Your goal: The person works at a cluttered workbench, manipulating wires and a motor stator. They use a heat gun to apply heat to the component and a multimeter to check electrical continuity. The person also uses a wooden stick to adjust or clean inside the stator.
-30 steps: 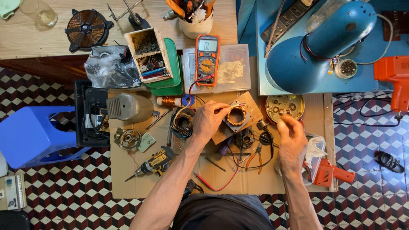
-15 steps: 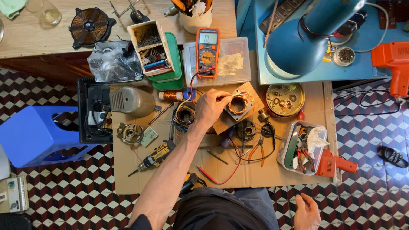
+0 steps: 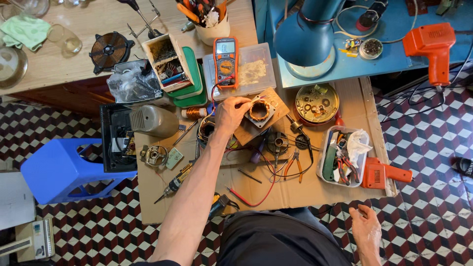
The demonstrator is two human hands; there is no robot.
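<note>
My left hand [image 3: 230,116] reaches across the cardboard sheet [image 3: 295,192], and its fingertips pinch the upper left edge of a square motor stator [image 3: 259,111] wound with copper wire. The stator rests on a small wooden block [image 3: 277,102]. Just behind it, an orange multimeter [image 3: 225,61] lies on a clear plastic box, with red leads trailing toward me. My right hand [image 3: 367,230] hangs low at the right beside my knee, over the checkered floor, with its fingers loosely apart and nothing in them.
Around the stator lie small pliers [image 3: 294,165], a second coil [image 3: 206,130], a round tin of parts [image 3: 317,103], a tray of tools [image 3: 342,157] and an orange tool [image 3: 384,173]. A blue lamp [image 3: 308,37], a blue stool [image 3: 59,170] and a grey motor housing [image 3: 152,120] stand nearby.
My right hand has left the cardboard and dropped to my right knee. My left hand has stayed at the stator, with its fingers now at the stator's edge.
</note>
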